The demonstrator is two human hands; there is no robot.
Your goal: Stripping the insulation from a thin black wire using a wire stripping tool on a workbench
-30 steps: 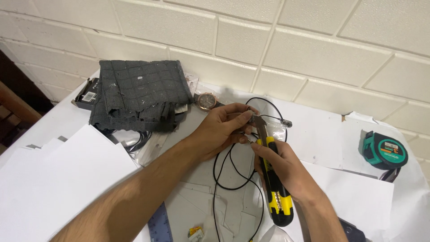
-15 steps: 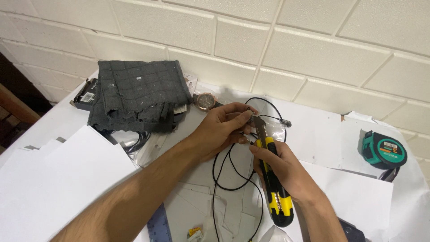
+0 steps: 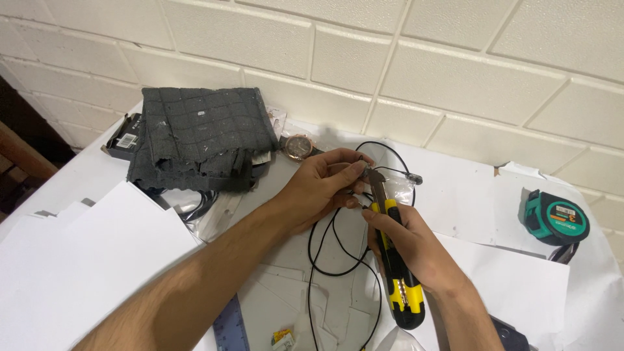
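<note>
— What sort of place is shown?

— A makeshift workshop corner is suggested. A painted block wall (image 3: 416, 71) is seen right behind a tabletop (image 3: 455, 188) covered with white paper sheets (image 3: 84, 260).

— And what points to work being done?

— Tools are laid about: a green tape measure (image 3: 554, 218), a yellow and black utility knife (image 3: 396, 260), a ruler (image 3: 229, 325), a black cable (image 3: 325, 253) and a grey foam pad (image 3: 195, 133).

The left hand (image 3: 318, 188) pinches a thin black cable (image 3: 325, 257) while the right hand (image 3: 413, 250) grips a yellow-and-black utility knife (image 3: 398, 276), its blade at the pinched spot. On the paper-covered bench (image 3: 455, 188) lie a dark grey quilted cloth (image 3: 201, 133), a wristwatch (image 3: 299, 147) and a green tape measure (image 3: 554, 218).
</note>
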